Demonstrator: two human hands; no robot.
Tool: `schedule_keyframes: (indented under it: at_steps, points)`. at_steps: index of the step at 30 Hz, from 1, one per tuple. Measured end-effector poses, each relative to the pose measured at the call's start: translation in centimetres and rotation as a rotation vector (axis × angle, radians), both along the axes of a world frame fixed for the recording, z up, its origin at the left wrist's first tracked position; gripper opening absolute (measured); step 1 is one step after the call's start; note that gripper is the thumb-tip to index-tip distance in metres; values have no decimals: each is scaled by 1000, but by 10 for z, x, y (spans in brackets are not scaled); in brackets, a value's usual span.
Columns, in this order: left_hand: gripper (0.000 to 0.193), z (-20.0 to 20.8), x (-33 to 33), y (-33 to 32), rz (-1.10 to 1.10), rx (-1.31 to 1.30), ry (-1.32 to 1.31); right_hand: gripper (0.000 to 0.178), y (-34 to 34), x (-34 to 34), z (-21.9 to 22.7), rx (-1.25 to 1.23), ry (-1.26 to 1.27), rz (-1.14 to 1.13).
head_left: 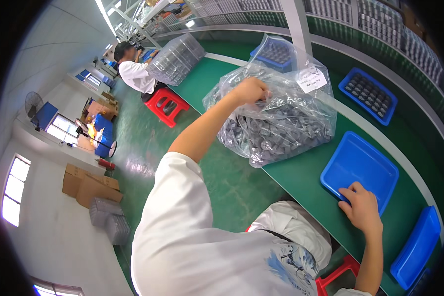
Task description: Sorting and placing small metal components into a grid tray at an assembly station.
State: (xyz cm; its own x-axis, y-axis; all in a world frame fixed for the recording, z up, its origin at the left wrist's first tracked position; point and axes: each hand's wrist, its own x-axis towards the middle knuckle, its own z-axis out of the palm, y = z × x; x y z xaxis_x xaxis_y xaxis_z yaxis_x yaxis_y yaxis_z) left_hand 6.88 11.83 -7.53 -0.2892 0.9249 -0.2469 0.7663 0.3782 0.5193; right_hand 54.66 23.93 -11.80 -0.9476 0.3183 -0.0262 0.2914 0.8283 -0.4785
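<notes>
A large clear plastic bag (pixel 281 143) full of small grey parts lies on the green table. My left hand (pixel 251 91) is at the top of this bag, its fingers curled closed on the plastic; the fingertips are partly hidden. At the right, an empty-looking blue tray (pixel 362 160) rests on the table. My right hand (pixel 362 204) grips its near rim, with thumb and fingers at the edge. A white label (pixel 312 80) is stuck to the bag.
Beyond the bag stand a blue tray of dark parts (pixel 369 96) and another blue tray (pixel 276 52). More blue trays (pixel 419 246) sit at the lower right. Clear plastic trays (pixel 176 59) are stacked on the table near a seated person (pixel 135 74) and a red stool (pixel 166 106).
</notes>
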Motion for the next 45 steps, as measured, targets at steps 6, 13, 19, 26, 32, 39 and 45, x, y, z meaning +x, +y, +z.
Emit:
schedule_keyframes:
  at_steps: [6,13,19,26,32,39,45]
  points:
    - [102,3,77,21,-124,-186,200,34,8,3,-2,-80,-10,6]
    - [114,-6,73,37,-9,-291,183,35,14,3,-11,-213,55,7]
    - [84,-46,100,47,213,-137,507,36,14,7,-15,-210,68,-10]
    - [58,-67,88,54,122,27,439,36,9,7,-14,-197,70,-23]
    - [39,-64,79,61,192,94,510,35,9,10,-15,-178,101,-54]
    - [25,-23,67,26,372,372,172,33,10,9,-19,-169,126,-31]
    - [34,10,95,15,726,500,-698,33,11,10,-21,-171,151,-37]
